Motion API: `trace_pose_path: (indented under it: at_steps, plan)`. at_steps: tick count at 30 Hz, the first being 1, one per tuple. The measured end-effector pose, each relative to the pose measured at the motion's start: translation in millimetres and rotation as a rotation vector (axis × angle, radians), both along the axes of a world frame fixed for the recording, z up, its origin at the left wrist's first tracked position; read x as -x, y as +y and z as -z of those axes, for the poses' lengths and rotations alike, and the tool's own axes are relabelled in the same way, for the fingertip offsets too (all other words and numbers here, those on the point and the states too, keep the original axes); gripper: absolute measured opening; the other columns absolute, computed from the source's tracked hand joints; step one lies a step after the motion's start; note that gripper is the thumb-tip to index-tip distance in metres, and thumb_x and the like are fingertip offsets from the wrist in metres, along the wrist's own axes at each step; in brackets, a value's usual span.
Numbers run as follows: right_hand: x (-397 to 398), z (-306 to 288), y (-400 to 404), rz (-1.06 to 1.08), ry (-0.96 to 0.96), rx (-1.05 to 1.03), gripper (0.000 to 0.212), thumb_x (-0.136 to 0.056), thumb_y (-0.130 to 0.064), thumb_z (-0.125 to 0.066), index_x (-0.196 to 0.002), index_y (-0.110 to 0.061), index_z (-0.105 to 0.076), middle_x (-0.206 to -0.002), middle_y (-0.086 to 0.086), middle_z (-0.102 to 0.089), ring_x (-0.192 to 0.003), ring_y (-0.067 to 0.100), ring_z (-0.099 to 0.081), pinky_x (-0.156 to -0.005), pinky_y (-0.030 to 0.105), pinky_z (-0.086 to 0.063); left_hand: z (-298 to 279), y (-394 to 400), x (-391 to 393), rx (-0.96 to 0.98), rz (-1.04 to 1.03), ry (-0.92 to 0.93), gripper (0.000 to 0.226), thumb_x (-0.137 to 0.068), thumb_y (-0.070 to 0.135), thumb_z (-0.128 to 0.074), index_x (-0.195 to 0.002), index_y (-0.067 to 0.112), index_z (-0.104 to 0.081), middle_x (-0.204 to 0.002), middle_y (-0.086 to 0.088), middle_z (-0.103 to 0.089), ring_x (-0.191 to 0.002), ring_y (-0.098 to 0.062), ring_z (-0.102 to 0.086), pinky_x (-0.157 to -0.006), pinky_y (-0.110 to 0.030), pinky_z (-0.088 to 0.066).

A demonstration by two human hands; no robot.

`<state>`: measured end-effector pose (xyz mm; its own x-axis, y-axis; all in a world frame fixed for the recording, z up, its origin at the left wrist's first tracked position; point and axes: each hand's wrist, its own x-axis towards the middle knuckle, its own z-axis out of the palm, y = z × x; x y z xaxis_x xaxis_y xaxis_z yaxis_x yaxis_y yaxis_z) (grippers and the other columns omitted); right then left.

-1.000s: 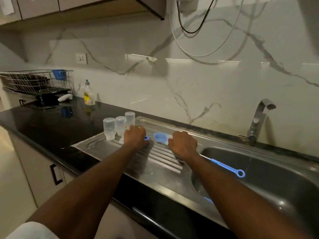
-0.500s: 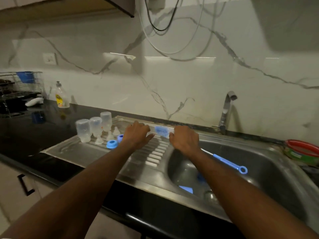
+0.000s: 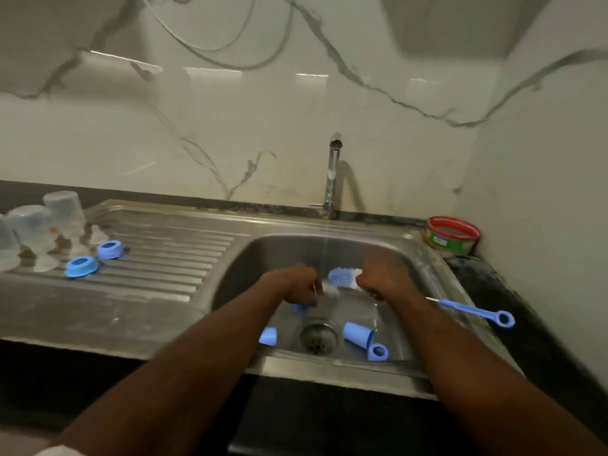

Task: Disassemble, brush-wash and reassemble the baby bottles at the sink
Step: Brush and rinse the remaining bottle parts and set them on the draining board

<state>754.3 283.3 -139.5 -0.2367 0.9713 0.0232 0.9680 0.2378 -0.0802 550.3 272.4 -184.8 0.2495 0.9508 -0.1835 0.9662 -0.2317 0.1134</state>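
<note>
Both hands are down in the steel sink basin (image 3: 411, 258) under a thin stream of water from the tap (image 3: 332, 179). My right hand (image 3: 385, 278) grips the bottle brush (image 3: 343, 278); its blue handle (image 3: 477, 312) sticks out to the right over the rim. My left hand (image 3: 296, 284) is curled around a small blue bottle part (image 3: 299, 307), mostly hidden, right at the brush tip. Clear bottles (image 3: 64, 212) stand upside down on the drainboard (image 3: 158, 291) at the far left, with two blue rings (image 3: 110, 250) and clear teats (image 3: 42, 263) beside them.
Three blue caps lie on the basin floor around the drain (image 3: 318, 335): one to its left (image 3: 268, 335) and two to its right (image 3: 357, 335). A red-rimmed green tub (image 3: 453, 235) sits on the dark counter at the back right, against the marble wall.
Both hands moved from the drainboard into the basin, the right one carrying the brush. My view swung right and down, so the dish rack and soap bottle are out of frame.
</note>
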Motion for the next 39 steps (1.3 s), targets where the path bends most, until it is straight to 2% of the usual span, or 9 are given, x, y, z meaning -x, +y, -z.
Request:
trace_pose_path:
  at_steps: [5, 10, 13, 16, 19, 22, 28, 34, 39]
  plan:
    - [-12.2, 10.4, 22.6, 0.017, -0.120, 0.053, 0.029, -0.093, -0.023, -0.058, -0.118, -0.014, -0.068, -0.123, 0.008, -0.067, -0.110, 0.027, -0.064, -0.082, 0.033, -0.048, 17.2, 25.5, -52.5, 0.168, 0.345, -0.071, 0.036, -0.083, 0.031, -0.083, -0.114, 0.025, -0.066, -0.103, 0.005, -0.068, -0.071, 0.005, -0.057, -0.069, -0.009, -0.039]
    - [-10.0, 18.1, 32.4, 0.010, -0.168, 0.078, 0.023, -0.093, -0.019, -0.058, -0.112, -0.014, -0.070, -0.117, 0.007, -0.068, -0.107, 0.026, -0.065, -0.077, 0.032, -0.044, 30.0, 27.5, -90.2, 0.110, 0.508, -0.180, 0.053, -0.085, 0.035, -0.080, -0.135, 0.027, -0.063, -0.127, 0.005, -0.063, -0.087, 0.002, -0.048, -0.071, 0.000, -0.034]
    - [-9.6, 18.8, 32.1, 0.031, -0.149, 0.069, 0.023, -0.094, -0.020, -0.059, -0.113, -0.014, -0.069, -0.118, 0.006, -0.068, -0.109, 0.026, -0.064, -0.081, 0.033, -0.045, 35.1, 18.3, -102.7, 0.083, 0.556, -0.086, 0.062, -0.088, 0.043, -0.076, -0.143, 0.026, -0.054, -0.140, 0.005, -0.055, -0.097, 0.000, -0.042, -0.081, -0.008, -0.031]
    - [-12.1, 18.2, 33.4, 0.067, -0.099, 0.052, 0.027, -0.097, -0.023, -0.057, -0.121, -0.014, -0.067, -0.125, 0.008, -0.066, -0.116, 0.027, -0.062, -0.090, 0.035, -0.047, 45.0, 15.5, -104.0, 0.037, 0.556, -0.013, 0.063, -0.087, 0.052, -0.071, -0.143, 0.028, -0.052, -0.145, 0.003, -0.051, -0.124, -0.017, -0.051, -0.101, -0.030, -0.042]
    - [-13.5, 17.8, 32.9, 0.081, -0.085, 0.040, 0.028, -0.099, -0.024, -0.055, -0.123, -0.014, -0.066, -0.127, 0.008, -0.065, -0.117, 0.027, -0.061, -0.091, 0.035, -0.047, 50.2, 14.5, -111.1, -0.026, 0.633, 0.096, 0.056, -0.087, 0.049, -0.072, -0.136, 0.023, -0.058, -0.133, -0.001, -0.061, -0.117, -0.023, -0.059, -0.085, -0.029, -0.041]
    - [-13.2, 16.7, 32.8, 0.089, -0.073, 0.044, 0.028, -0.099, -0.026, -0.054, -0.122, -0.014, -0.066, -0.126, 0.008, -0.065, -0.117, 0.027, -0.061, -0.088, 0.034, -0.046, 48.5, 12.5, -116.7, -0.079, 0.722, 0.086, 0.050, -0.088, 0.044, -0.073, -0.132, 0.023, -0.062, -0.122, -0.002, -0.067, -0.108, -0.023, -0.063, -0.088, -0.034, -0.051]
    - [-18.7, 13.3, 33.0, 0.073, -0.069, 0.013, 0.029, -0.093, -0.024, -0.059, -0.119, -0.013, -0.068, -0.126, 0.010, -0.066, -0.114, 0.029, -0.064, -0.085, 0.034, -0.049, 37.0, 26.2, -83.6, -0.096, 0.456, -0.235, 0.054, -0.082, 0.056, -0.073, -0.127, 0.029, -0.061, -0.120, 0.008, -0.064, -0.104, -0.008, -0.060, -0.086, -0.026, -0.049]
    - [-18.2, 8.1, 31.9, 0.073, -0.075, -0.064, 0.035, -0.099, -0.027, -0.054, -0.131, -0.018, -0.063, -0.136, 0.007, -0.061, -0.124, 0.027, -0.059, -0.096, 0.037, -0.048, 20.3, 39.7, -38.6, -0.275, 0.043, -0.446, 0.045, -0.083, 0.039, -0.079, -0.120, 0.016, -0.069, -0.109, -0.001, -0.072, -0.094, -0.011, -0.066, -0.078, -0.017, -0.044]
    - [-10.2, 10.4, 31.9, 0.060, -0.117, -0.082, 0.034, -0.100, -0.030, -0.054, -0.129, -0.018, -0.066, -0.136, 0.009, -0.062, -0.124, 0.028, -0.059, -0.097, 0.039, -0.048, 3.2, 53.7, -17.4, -0.417, -0.405, -1.145, 0.033, -0.089, 0.023, -0.077, -0.118, 0.014, -0.064, -0.106, -0.005, -0.071, -0.094, -0.017, -0.070, -0.072, -0.026, -0.061]
